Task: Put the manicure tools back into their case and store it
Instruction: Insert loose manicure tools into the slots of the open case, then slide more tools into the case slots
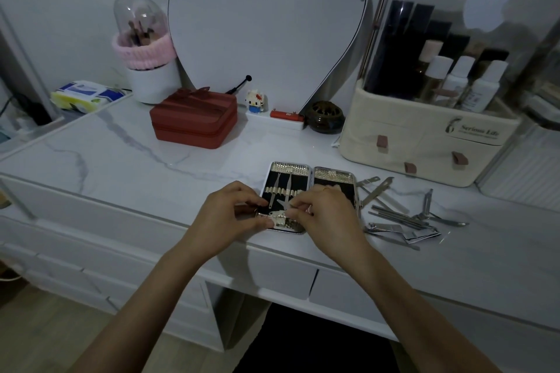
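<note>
— Okay, where's the case right now?

— Manicure case (312,179) lies open flat on the marble table (121,154), close to the front edge, both halves lined in black. Two slim tools (283,186) already sit upright under the loops in the left half.

— And your hands?

— Both down over the near end of the left half. My left hand (233,215) has its grip pinched nearly closed at the case's lower left corner, thumb and fingers on the rim. My right hand (325,215) is pinched tight around a small clipper-like metal piece (277,216) at the bottom of that half; exactly which tool it is, I can't tell in this dim light.

— Anything still out?

— Plenty. Loose tools (403,218) lie scattered on the table just right of the case: files, tweezers, clippers, all overlapping. Behind them stands the cream cosmetics organizer (424,142), and a red zip case (194,121) sits farther back left.
</note>
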